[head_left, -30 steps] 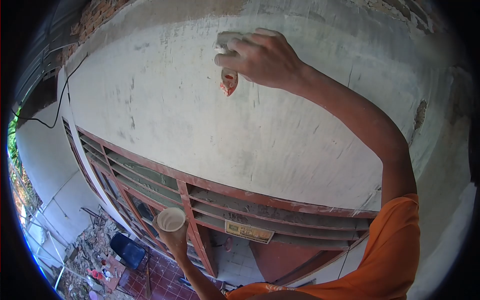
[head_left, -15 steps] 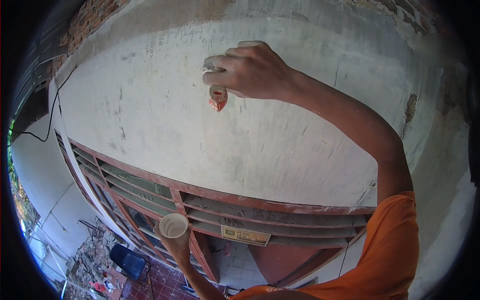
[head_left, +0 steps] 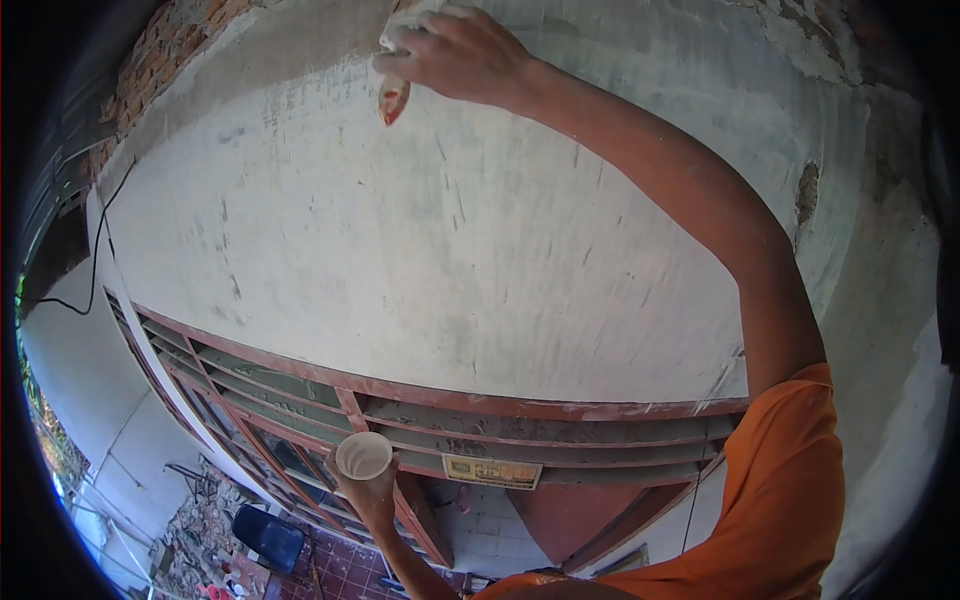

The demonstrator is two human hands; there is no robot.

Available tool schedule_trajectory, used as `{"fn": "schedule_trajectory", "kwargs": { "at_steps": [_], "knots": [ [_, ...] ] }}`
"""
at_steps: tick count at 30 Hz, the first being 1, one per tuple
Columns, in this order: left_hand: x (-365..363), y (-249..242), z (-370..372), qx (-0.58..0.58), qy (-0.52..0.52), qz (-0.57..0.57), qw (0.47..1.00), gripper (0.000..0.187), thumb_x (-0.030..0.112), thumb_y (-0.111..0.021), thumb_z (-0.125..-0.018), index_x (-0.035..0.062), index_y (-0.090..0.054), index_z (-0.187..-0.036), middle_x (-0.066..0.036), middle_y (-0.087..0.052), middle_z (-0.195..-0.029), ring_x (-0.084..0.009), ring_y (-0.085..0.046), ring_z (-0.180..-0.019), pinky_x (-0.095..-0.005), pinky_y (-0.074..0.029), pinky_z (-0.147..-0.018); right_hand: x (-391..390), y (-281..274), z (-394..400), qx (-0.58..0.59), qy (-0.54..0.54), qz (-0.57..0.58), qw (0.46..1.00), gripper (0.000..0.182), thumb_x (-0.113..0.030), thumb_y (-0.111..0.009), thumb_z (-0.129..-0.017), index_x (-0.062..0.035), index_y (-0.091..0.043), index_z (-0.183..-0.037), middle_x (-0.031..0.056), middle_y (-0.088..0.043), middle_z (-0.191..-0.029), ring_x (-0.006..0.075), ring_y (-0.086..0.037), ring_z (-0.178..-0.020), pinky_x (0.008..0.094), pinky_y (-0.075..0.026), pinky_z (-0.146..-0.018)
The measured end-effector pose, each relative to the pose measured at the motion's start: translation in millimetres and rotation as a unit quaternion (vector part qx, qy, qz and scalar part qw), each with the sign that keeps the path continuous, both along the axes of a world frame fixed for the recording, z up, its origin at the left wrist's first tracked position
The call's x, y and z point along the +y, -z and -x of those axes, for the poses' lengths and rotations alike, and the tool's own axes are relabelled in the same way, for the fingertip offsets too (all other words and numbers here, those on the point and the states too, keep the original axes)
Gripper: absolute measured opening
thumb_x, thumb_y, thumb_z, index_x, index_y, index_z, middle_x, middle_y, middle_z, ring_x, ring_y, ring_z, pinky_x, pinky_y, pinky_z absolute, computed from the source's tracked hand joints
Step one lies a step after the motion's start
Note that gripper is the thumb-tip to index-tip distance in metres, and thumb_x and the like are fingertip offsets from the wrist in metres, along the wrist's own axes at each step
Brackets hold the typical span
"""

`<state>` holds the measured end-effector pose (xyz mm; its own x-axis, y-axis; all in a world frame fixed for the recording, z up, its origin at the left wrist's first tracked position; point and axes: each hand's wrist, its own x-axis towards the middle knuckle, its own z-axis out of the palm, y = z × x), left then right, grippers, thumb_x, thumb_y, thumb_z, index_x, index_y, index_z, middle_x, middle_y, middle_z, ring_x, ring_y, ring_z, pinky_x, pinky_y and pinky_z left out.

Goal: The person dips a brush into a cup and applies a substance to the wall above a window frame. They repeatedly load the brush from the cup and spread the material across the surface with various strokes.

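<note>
High on the whitish wall [head_left: 420,250], my right hand [head_left: 455,58] is closed around a paintbrush [head_left: 393,100]. Its worn handle, red at the tip, points downward below my fingers, and the bristle end is mostly hidden at the wall near the top of the view. My left hand [head_left: 372,500] grips a white plastic cup [head_left: 364,474] from below, its open mouth facing up. The cup is held in front of the red-brown louvred frame, well below my right hand.
Red-brown louvres [head_left: 560,430] run under the wall, with a yellowish plate [head_left: 492,472] fixed there. Bare brick [head_left: 165,65] shows at upper left. Below are a dark blue chair [head_left: 268,538], rubble [head_left: 195,530] and red floor tiles [head_left: 340,570]. A black cable [head_left: 98,250] hangs at left.
My right hand has moved up the wall and slightly left with the paintbrush. The cup in my left hand sits slightly farther right in view.
</note>
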<state>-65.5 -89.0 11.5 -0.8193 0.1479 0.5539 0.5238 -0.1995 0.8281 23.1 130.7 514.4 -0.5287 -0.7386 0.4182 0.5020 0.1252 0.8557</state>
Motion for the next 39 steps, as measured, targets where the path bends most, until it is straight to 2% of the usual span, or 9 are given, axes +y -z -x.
{"fn": "schedule_trajectory", "kwargs": {
  "at_steps": [4, 15, 19, 22, 25, 28, 30, 35, 39],
  "knots": [
    [-7.7, -6.5, -2.6, -0.011, -0.006, -0.019, 1.0, 0.084, 0.016, -0.091, -0.063, 0.0016, -0.041, -0.128, -0.015, -0.055, -0.114, -0.0287, -0.057, -0.107, -0.0412, -0.046, -0.096, -26.4, 44.0, -10.0, -0.116, 0.02, 0.033, 0.992, 0.02, -0.016, -0.072, -0.083, -0.0237, -0.074, -0.102, 0.0001, -0.072, -0.1, 0.0141, -0.071, -0.088, 0.027, -0.06, -0.065],
    [-7.9, -1.1, -0.6, -0.032, 0.007, -0.022, 0.999, 0.084, 0.014, -0.092, -0.063, 0.001, -0.041, -0.128, -0.015, -0.056, -0.115, -0.0281, -0.058, -0.108, -0.0399, -0.047, -0.096, -6.0, -6.3, 16.2, 0.004, -0.043, -0.044, 0.998, 0.026, -0.019, -0.076, -0.082, -0.0234, -0.075, -0.107, -0.0005, -0.073, -0.099, 0.0128, -0.071, -0.084, 0.0278, -0.06, -0.067],
    [-13.7, -2.1, 2.7, -0.031, -0.003, -0.034, 0.999, 0.085, 0.015, -0.092, -0.063, 0.0006, -0.041, -0.128, -0.015, -0.055, -0.114, -0.0281, -0.058, -0.106, -0.0399, -0.047, -0.095, -45.6, 46.3, -5.3, -0.166, -0.055, 0.152, 0.973, 0.01, -0.018, -0.072, -0.082, -0.0177, -0.074, -0.092, 0.0034, -0.071, -0.078, 0.0178, -0.07, -0.067, 0.0327, -0.056, -0.057],
    [-18.4, -1.1, 8.1, -0.033, -0.003, -0.042, 0.999, 0.085, 0.017, -0.093, -0.062, 0.0007, -0.041, -0.128, -0.014, -0.054, -0.115, -0.028, -0.057, -0.107, -0.0404, -0.047, -0.095, -53.0, 46.2, -16.8, -0.132, -0.106, 0.11, 0.979, 0.011, -0.015, -0.07, -0.083, -0.0177, -0.075, -0.093, 0.0037, -0.071, -0.079, 0.0184, -0.071, -0.067, 0.0335, -0.057, -0.058],
    [-18.5, 9.9, 15.8, -0.002, -0.052, 0.007, 0.999, 0.084, 0.017, -0.093, -0.061, 0.0008, -0.042, -0.126, -0.014, -0.053, -0.115, -0.0282, -0.056, -0.108, -0.0409, -0.046, -0.095, -42.4, 12.4, -31.2, -0.02, -0.112, 0.036, 0.993, 0.015, -0.012, -0.069, -0.084, -0.0194, -0.074, -0.096, 0.0039, -0.071, -0.081, 0.0177, -0.072, -0.074, 0.0319, -0.057, -0.061],
    [-17.0, 7.8, 16.4, -0.007, -0.039, 0.001, 0.999, 0.083, 0.017, -0.094, -0.061, 0.0011, -0.043, -0.126, -0.014, -0.051, -0.115, -0.0285, -0.055, -0.109, -0.0413, -0.045, -0.096, -30.8, -12.3, -55.3, 0.024, -0.052, 0.129, 0.99, 0.019, -0.012, -0.068, -0.089, -0.0123, -0.072, -0.108, 0.0152, -0.069, -0.111, 0.0333, -0.069, -0.103, 0.0425, -0.06, -0.082],
    [-17.6, 3.5, 12.2, -0.029, -0.022, -0.011, 0.999, 0.084, 0.016, -0.094, -0.062, 0.0009, -0.042, -0.126, -0.014, -0.053, -0.115, -0.0289, -0.056, -0.108, -0.0408, -0.046, -0.096, -2.9, -8.2, -59.7, 0.071, -0.006, 0.024, 0.997, 0.026, -0.017, -0.08, -0.077, -0.0208, -0.074, -0.102, -0.0016, -0.071, -0.099, 0.0122, -0.069, -0.087, 0.0265, -0.058, -0.072],
    [-18.8, 1.6, 12.6, -0.025, -0.015, -0.029, 0.999, 0.084, 0.015, -0.093, -0.062, 0.0008, -0.041, -0.127, -0.015, -0.055, -0.114, -0.0292, -0.057, -0.106, -0.0405, -0.047, -0.095, 2.1, 79.0, -74.5, -0.102, -0.023, 0.015, 0.994, 0.02, -0.014, -0.072, -0.084, -0.0269, -0.074, -0.099, -0.0029, -0.068, -0.096, 0.014, -0.067, -0.088, 0.0272, -0.056, -0.07],
    [-18.0, 1.4, 11.9, -0.032, -0.017, -0.036, 0.999, 0.083, 0.013, -0.093, -0.064, 0.001, -0.041, -0.127, -0.015, -0.056, -0.114, -0.0288, -0.057, -0.106, -0.0408, -0.047, -0.094, -6.5, 66.0, -83.6, -0.034, -0.062, 0.009, 0.997, 0.014, -0.019, -0.074, -0.081, -0.0282, -0.07, -0.09, -0.0062, -0.068, -0.095, 0.0092, -0.066, -0.081, 0.0262, -0.056, -0.066]
  ]
}}
